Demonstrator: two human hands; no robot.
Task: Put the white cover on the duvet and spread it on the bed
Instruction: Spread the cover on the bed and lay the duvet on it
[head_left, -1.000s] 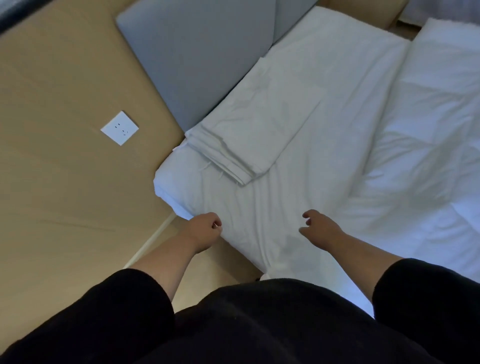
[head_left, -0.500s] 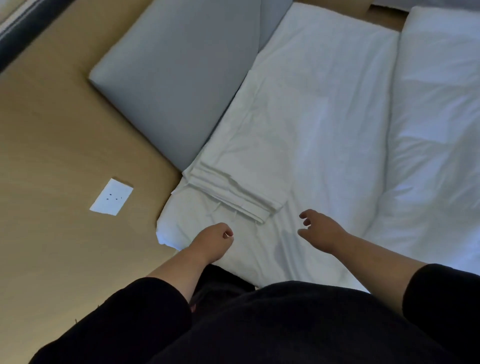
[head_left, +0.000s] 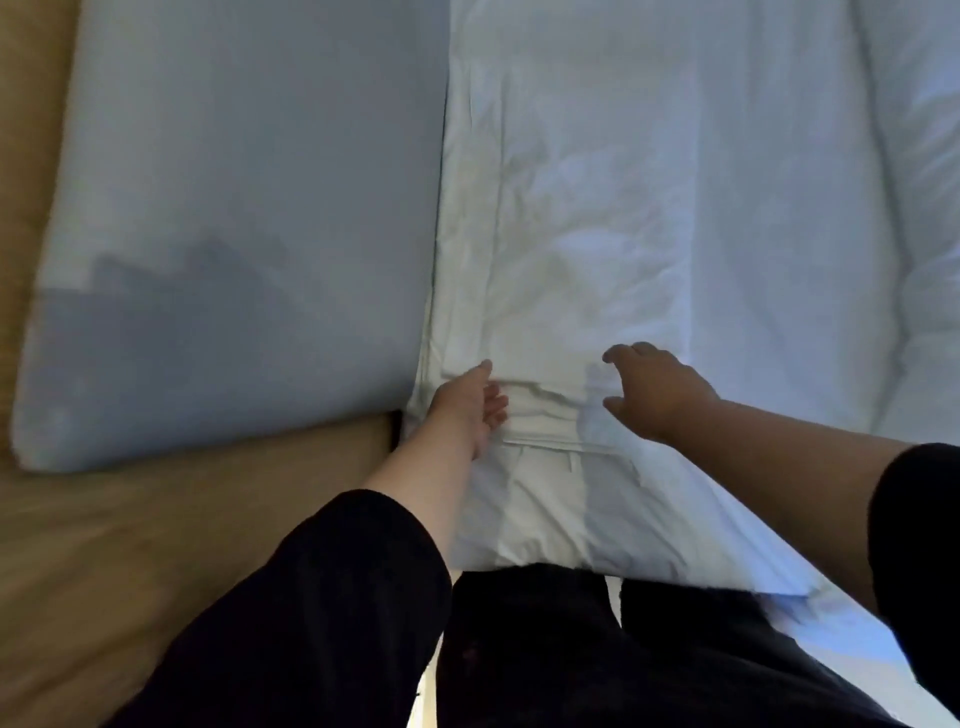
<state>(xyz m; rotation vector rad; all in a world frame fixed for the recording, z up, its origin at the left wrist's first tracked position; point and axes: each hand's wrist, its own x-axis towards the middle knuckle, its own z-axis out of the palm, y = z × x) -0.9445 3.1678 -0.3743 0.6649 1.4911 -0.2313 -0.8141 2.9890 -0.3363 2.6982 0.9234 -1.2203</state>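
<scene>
Cover: I see the folded white cover (head_left: 566, 291) lying on the bed (head_left: 779, 208), against the grey headboard (head_left: 234, 234).
Left hand: my left hand (head_left: 470, 402) touches the cover's near left corner, fingers loosely bent, gripping nothing I can confirm.
Right hand: my right hand (head_left: 657, 392) hovers over the cover's near edge, fingers spread and curved, holding nothing.
Duvet: the duvet (head_left: 924, 234) lies at right.
Writing: none I can read.

grey headboard (head_left: 234, 234) blocks left; bed (head_left: 779, 260) beyond cover (head_left: 571, 260) prob open.
</scene>
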